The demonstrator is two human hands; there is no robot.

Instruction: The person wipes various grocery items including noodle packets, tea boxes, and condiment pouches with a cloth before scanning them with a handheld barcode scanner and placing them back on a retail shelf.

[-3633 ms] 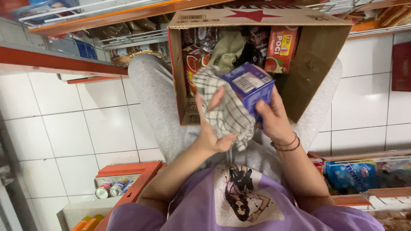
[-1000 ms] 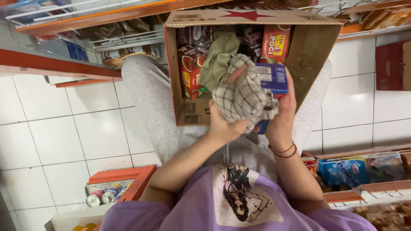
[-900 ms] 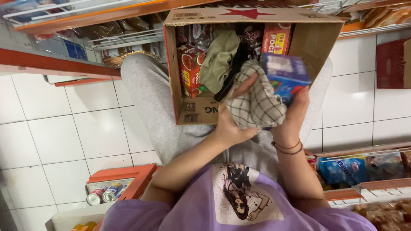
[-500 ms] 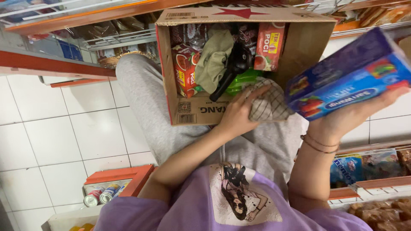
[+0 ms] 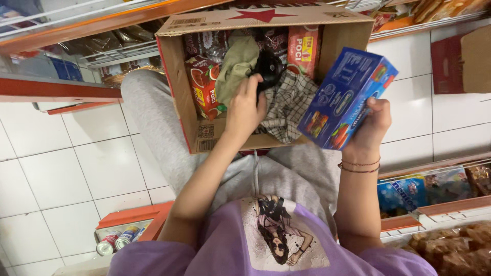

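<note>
Sitting with a cardboard box [image 5: 204,138] propped on grey-trousered legs, the person works with both hands at its open top. The right hand [image 5: 372,125] grips a blue carton [image 5: 348,97] by its lower end, fingers wrapped round the edge, and holds it tilted just outside the box's right wall — likely so the printed side can be looked over, and the box's opening stays free. The left hand [image 5: 245,107] reaches into the box, fingers curled down at the edge of a checked cloth [image 5: 289,105] beside a black object [image 5: 267,66]; whether it pinches the cloth or only presses on it cannot be told from here. An olive-green cloth [image 5: 236,64] lies bunched just left of the hand. Packed upright along the box's far and left inner walls are red packets [image 5: 203,84] with orange and yellow panels, standing on edge as if to fit more in. A red star shape [image 5: 265,14] marks the box's top flap, and small black code labels sit on its near wall. To the lower left, a few small cans [image 5: 115,240] lie in an orange-edged shelf tray, and blue snack bags [image 5: 409,186] fill a shelf at right.
</note>
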